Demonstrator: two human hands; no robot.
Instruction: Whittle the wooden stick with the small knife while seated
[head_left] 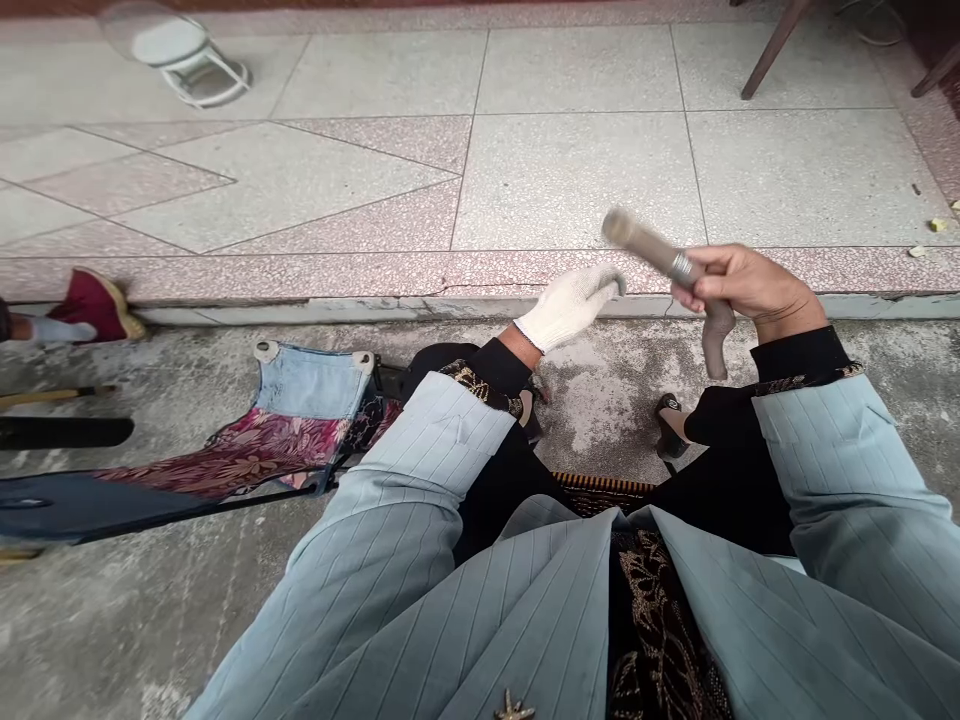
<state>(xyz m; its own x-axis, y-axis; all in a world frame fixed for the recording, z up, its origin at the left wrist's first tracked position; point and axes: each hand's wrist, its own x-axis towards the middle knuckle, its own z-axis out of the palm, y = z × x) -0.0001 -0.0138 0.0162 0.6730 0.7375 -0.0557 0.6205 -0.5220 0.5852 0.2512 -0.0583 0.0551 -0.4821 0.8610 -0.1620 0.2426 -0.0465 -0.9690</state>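
Observation:
Wearing a white knitted glove, my left hand is held out over the step's edge. Its fingers are stretched forward, the thumb lies a little apart, and nothing shows in it. My bare right hand is closed around a brownish cylinder that has a silvery band near the fingers. The cylinder slants up to the left and its far end is blurred by motion. Below my right hand, a limp, grey-brown sheer fabric end hangs down. A gap separates my left hand from the cylinder.
A raised terrazzo step runs across the front, with a white stool at the back left. Wooden furniture legs stand at the back right. To my left are a patterned fabric folding seat and another person's red shoe.

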